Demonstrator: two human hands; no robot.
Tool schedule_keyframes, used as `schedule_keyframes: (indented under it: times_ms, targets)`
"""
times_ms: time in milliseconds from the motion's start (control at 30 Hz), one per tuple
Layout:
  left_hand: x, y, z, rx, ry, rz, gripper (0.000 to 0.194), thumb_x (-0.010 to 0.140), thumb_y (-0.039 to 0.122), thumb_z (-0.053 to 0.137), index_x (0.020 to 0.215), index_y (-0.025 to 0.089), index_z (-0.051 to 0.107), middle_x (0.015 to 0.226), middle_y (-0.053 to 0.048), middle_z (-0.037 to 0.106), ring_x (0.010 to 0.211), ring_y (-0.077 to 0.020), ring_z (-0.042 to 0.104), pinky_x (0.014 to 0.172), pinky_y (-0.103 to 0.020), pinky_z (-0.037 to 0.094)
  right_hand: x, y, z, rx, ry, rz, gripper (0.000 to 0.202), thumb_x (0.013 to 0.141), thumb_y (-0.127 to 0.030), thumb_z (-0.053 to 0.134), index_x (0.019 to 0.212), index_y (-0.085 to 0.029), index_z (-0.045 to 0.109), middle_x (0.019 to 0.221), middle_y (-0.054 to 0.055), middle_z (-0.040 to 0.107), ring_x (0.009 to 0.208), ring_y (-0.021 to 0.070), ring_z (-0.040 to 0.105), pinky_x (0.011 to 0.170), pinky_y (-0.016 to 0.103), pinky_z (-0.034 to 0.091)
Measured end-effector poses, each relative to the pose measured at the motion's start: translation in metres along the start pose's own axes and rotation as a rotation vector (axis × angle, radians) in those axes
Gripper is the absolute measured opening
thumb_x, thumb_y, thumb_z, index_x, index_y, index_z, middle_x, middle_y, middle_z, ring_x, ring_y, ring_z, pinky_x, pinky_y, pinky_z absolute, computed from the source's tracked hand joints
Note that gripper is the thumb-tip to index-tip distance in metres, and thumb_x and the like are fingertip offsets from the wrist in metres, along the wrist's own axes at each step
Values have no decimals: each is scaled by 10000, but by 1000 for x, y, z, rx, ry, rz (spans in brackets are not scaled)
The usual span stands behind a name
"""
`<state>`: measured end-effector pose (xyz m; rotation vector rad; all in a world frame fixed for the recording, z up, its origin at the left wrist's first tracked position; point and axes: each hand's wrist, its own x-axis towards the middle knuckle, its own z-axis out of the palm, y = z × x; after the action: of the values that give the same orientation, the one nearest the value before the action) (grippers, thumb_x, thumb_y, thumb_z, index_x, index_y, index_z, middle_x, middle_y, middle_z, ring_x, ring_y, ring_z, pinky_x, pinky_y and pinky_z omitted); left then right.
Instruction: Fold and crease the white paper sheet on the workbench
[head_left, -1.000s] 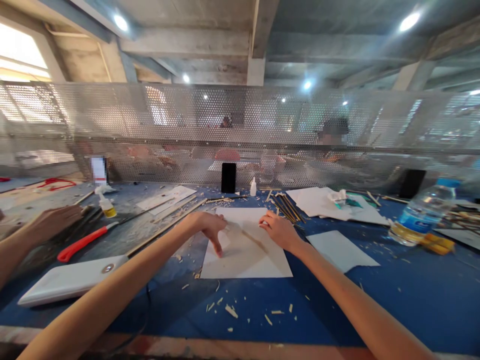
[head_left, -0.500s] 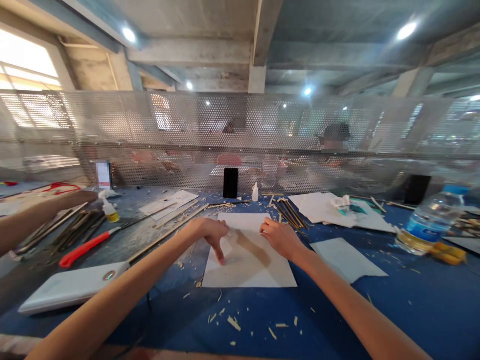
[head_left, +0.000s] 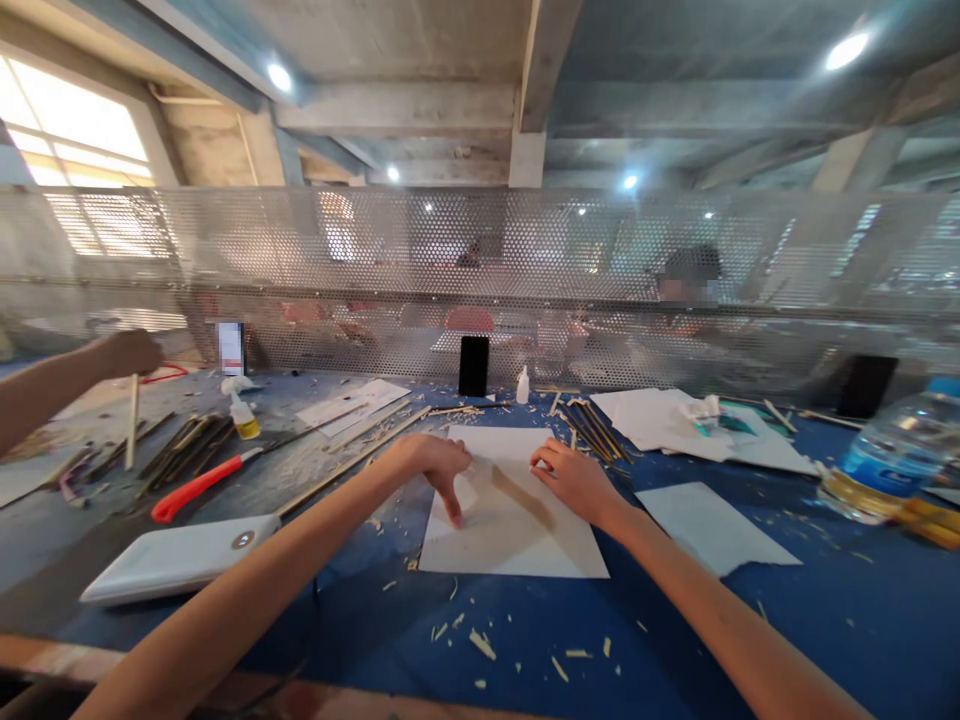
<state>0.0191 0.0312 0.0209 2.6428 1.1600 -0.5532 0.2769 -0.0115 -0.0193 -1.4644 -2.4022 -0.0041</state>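
A white sheet of paper [head_left: 517, 555] lies flat on the blue table in front of me. My left hand [head_left: 442, 468] is over its left side, thumb stretched down toward the paper and well apart from the fingers. Beside that thumb is a small pale patch whose nature I cannot make out. At the sheet's upper right is my right hand [head_left: 566, 480], its fingers curled together. Whatever those fingers hold, if anything, is hidden. A brown shadow falls on the paper between the hands.
Another person's hand [head_left: 131, 352] holds a pale stick [head_left: 132, 420] at far left. Nearby are a red-handled knife [head_left: 199, 490], a white power bank [head_left: 180, 560] and a glue bottle [head_left: 244, 417]. Dark sticks [head_left: 596, 430], a phone [head_left: 473, 366] and a water bottle [head_left: 896, 450] stand or lie beyond.
The view has swung slightly left, so things sit further right. At far left, the other person's hand has risen with a stick. My own hands stay nearly where they were on the sheet.
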Motion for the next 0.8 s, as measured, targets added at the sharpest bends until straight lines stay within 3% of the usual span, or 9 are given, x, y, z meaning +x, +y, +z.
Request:
schedule_keyframes:
  times_ms: [200,400,600,800]
  targets:
    - [-4,6,-5,59,-87,-13,1112,467,714,781,1391,163,502,1444,-205,472,1219,-418,509,975,-436,436,1,9,-7,61,26,13,184,963,-308,527,926,-212,680,954,29,635,787,148,604,717,247,392]
    - [-5,7,-7,110,-119,9,1078,528,698,763,1387,103,499,1449,-241,449,1276,-408,456,988,-399,432,0,4,4,52,-25,24,156,977,-283,512,962,-197,641,1029,38,633,866,151,617,739,245,397]
    - [-5,5,-6,51,-102,35,1030,504,668,784,1399,245,501,1438,-132,504,1296,-416,429,1022,-451,393,-2,-3,5,-80,-70,20,167,1003,-269,460,1016,-191,607,1102,56,613,893,168,631,714,253,402]
    - [-3,3,-2,28,-67,33,1070,461,697,788,1381,220,523,1425,-155,513,1293,-430,430,1017,-447,395,-3,-8,0,-108,-91,28,172,1006,-281,458,1040,-203,608,1114,50,612,905,162,630,745,250,414]
